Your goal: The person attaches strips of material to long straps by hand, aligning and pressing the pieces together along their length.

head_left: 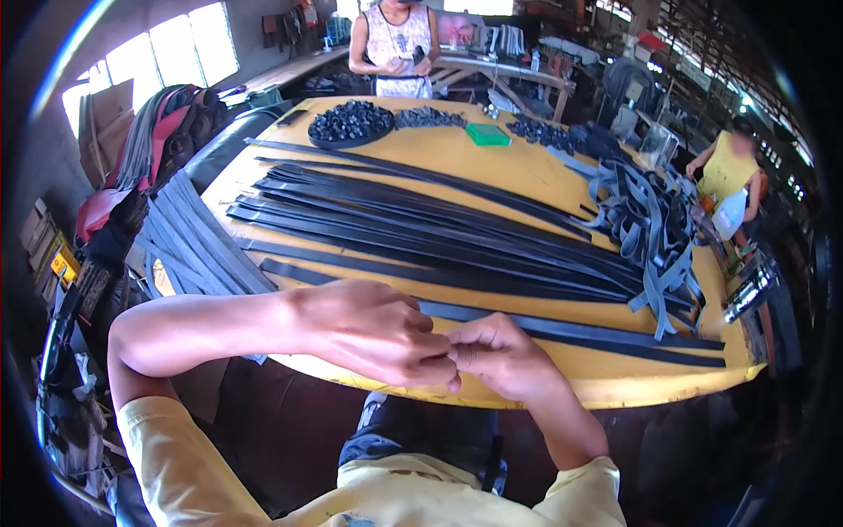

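My left hand (373, 334) is closed at the table's front edge, its fingers curled against the fingertips of my right hand (505, 358). The right hand pinches with thumb and forefinger. Whatever lies between the fingertips is too small or hidden to make out. Just beyond both hands, long dark strips (571, 330) lie across the yellow table (413, 393). A large bundle of black strips (421, 224) is spread over the middle. Gray strips (195, 241) hang over the left edge.
Small black pieces fill a round tray (351, 143) at the back, near a green box (487, 134). Tangled strips (645, 220) are heaped at the right. One person (399, 44) stands behind the table, another person (731, 167) at the far right. Rolled material (162, 132) stands left.
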`<action>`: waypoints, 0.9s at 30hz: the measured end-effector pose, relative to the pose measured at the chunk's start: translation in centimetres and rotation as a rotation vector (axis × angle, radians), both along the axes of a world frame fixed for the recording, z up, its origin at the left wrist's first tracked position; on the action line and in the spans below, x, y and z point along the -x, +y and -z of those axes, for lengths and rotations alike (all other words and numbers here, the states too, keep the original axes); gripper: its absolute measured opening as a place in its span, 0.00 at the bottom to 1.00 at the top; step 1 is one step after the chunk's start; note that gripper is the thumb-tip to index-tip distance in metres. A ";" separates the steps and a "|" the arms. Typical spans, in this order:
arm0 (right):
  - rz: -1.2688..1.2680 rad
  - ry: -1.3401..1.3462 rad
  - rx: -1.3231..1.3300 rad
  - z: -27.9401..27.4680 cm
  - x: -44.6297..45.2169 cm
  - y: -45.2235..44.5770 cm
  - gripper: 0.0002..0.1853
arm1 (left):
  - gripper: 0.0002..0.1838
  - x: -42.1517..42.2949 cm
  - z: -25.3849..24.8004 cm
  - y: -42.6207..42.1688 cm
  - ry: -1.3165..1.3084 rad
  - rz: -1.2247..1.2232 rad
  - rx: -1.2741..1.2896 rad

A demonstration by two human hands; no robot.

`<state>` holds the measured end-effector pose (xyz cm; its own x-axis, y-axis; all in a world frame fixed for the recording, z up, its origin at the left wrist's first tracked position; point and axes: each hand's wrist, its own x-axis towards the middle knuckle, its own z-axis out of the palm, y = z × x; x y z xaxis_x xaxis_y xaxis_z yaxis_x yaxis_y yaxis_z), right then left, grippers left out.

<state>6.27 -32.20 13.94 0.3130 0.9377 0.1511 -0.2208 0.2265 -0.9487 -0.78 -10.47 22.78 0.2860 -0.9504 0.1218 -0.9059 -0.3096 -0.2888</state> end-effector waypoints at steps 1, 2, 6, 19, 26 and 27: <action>0.005 0.033 -0.008 0.1 0.1 -0.1 0.10 | 0.15 0.2 -0.2 0.2 -0.014 0.000 0.000; 0.031 0.026 0.035 -0.3 0.4 -0.1 0.11 | 0.14 0.3 -0.4 0.2 -0.021 0.007 0.001; 0.189 0.003 0.008 -1.6 0.7 -0.4 0.13 | 0.13 -0.1 -0.5 1.1 -0.040 -0.029 0.225; 0.434 -0.221 -0.179 -1.2 3.4 2.2 0.11 | 0.19 5.2 0.3 1.0 1.002 -0.802 0.809; 0.601 -0.699 -0.206 -0.9 4.2 3.6 0.07 | 0.21 6.0 -0.3 1.5 0.952 -0.908 0.634; 0.611 -0.758 -0.228 -1.0 4.4 3.7 0.07 | 0.21 6.1 -0.2 1.7 0.956 -0.911 0.635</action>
<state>1.90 -28.48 14.91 0.4778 0.5719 0.6668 0.6399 0.2935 -0.7102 -6.89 -8.79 23.00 0.9560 -0.2606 -0.1349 -0.0954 -0.7106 0.6971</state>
